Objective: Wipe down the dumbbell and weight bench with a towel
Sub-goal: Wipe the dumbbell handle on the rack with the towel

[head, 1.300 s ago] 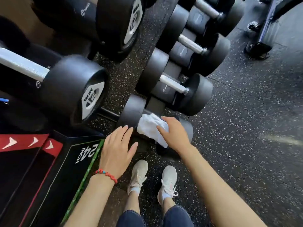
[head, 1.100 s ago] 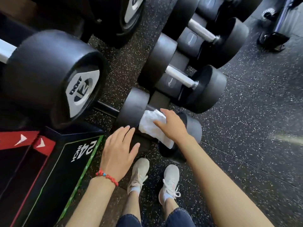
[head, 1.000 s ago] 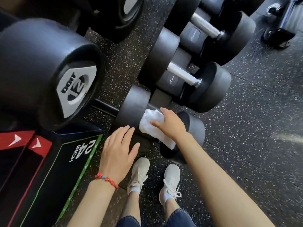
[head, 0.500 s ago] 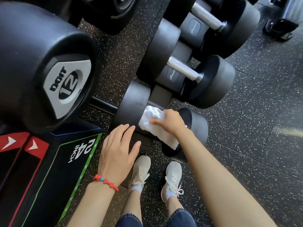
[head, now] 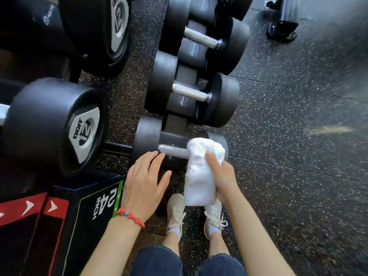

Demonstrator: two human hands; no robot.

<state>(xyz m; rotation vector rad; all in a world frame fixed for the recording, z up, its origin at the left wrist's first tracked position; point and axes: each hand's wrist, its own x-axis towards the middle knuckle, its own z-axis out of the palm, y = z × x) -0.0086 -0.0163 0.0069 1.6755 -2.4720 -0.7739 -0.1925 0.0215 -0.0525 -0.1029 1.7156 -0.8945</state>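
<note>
Right hand (head: 223,176) grips the white towel (head: 201,172) against the nearest dumbbell's (head: 147,140) right head; left hand (head: 145,182), fingers straight, rests beside its handle.

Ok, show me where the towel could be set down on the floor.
Bare floor lies right of the dumbbell and shoes. Left is crowded: box and rack dumbbells. The right hand holds the towel.
</note>
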